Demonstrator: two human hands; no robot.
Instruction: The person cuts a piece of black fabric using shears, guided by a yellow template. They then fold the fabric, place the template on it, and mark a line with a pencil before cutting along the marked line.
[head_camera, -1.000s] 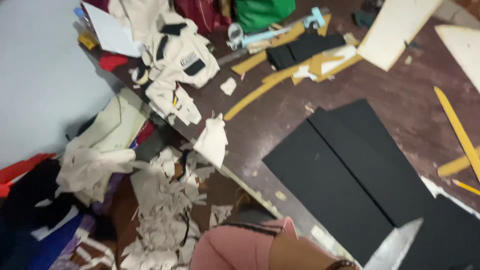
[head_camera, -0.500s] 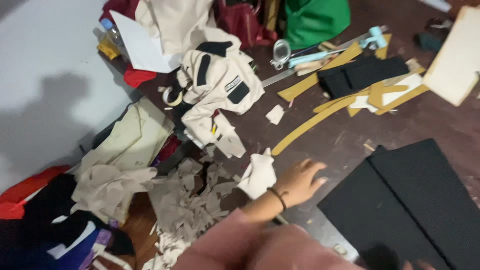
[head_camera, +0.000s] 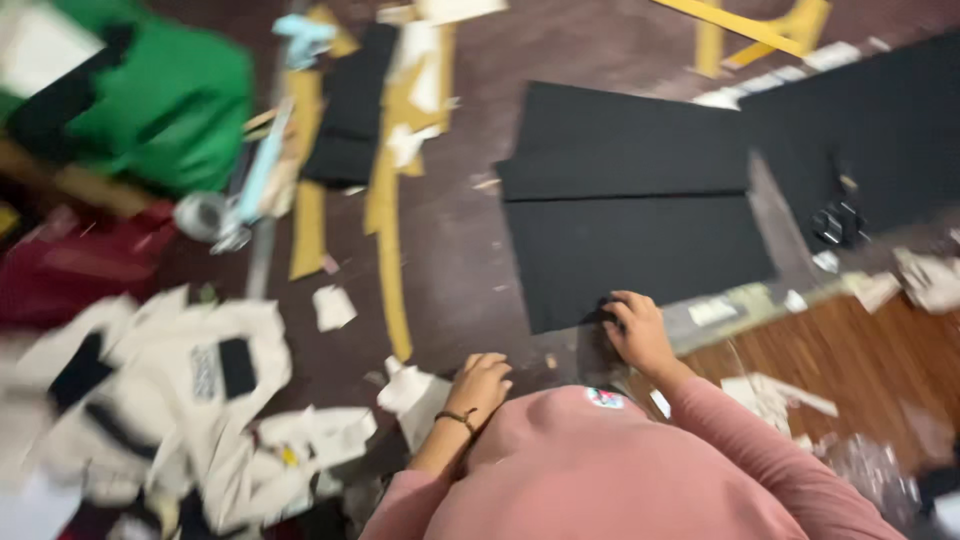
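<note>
Fingers of the right hand (head_camera: 638, 335) curl onto the black sheet (head_camera: 640, 255) at lower centre — positioning it, seemingly; left hand (head_camera: 482, 385), loosely curled, rests beside paper scraps (head_camera: 415, 395) — squaring needs steady pressure.

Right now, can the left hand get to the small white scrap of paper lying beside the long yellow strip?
Probably yes. The left hand rests on the dark table near its edge, and the white scrap lies a short way off, with only bare tabletop and the yellow strip between.
</note>
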